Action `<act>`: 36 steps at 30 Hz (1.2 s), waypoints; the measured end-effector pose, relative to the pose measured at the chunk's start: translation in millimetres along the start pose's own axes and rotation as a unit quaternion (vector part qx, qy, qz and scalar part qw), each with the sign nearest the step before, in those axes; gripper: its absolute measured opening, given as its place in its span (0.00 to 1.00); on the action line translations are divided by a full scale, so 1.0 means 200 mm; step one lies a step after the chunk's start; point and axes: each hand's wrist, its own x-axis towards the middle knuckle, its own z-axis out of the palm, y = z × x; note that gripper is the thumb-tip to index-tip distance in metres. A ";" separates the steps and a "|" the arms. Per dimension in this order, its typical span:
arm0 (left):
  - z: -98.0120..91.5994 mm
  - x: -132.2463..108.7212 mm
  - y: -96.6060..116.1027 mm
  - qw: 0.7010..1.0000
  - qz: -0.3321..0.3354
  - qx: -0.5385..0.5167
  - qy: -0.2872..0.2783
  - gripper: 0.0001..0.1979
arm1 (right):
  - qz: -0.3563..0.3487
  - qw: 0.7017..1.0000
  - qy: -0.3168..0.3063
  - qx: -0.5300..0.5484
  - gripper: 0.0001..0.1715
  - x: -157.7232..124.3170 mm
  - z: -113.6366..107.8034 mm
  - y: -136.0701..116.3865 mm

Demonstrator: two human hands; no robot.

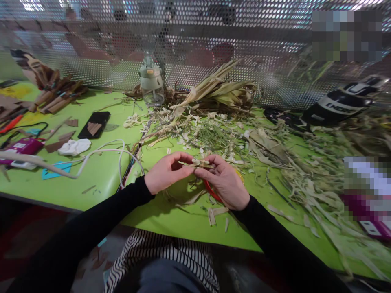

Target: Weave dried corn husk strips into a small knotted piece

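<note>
A small piece made of pale, dry plant strips [201, 163] is pinched between my two hands above the green table. My left hand [171, 171] has thumb and fingers closed on its left end. On the other side, my right hand [224, 181] grips it with thumb and forefinger. Below and beside my right hand lies a red ring-shaped object [211, 191], partly hidden by the hand. Loose strips [214, 215] rest on the table under my hands. Fine green shreds [212, 135] and pale scraps lie just beyond them.
Behind the scraps are a bundle of dry husks [214, 91] and a clear bottle [152, 83]. At left are a phone [94, 124], crumpled tissue [74, 147] and a white cable [100, 151]. A black bottle [339, 103] leans at the right near a perforated metal screen [189, 49].
</note>
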 end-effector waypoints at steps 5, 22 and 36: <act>0.03 0.02 -0.03 0.999 0.020 -0.024 0.042 0.09 | -0.036 0.994 -0.016 -0.101 0.17 -0.01 -0.02 -0.04; 0.06 0.00 -0.03 0.995 0.016 -0.091 0.035 0.08 | -0.179 0.942 0.026 -0.283 0.04 -0.03 -0.04 -0.04; 0.05 0.00 -0.06 0.993 -0.007 -0.115 0.033 0.08 | -0.146 0.937 -0.001 -0.316 0.05 -0.04 -0.03 -0.09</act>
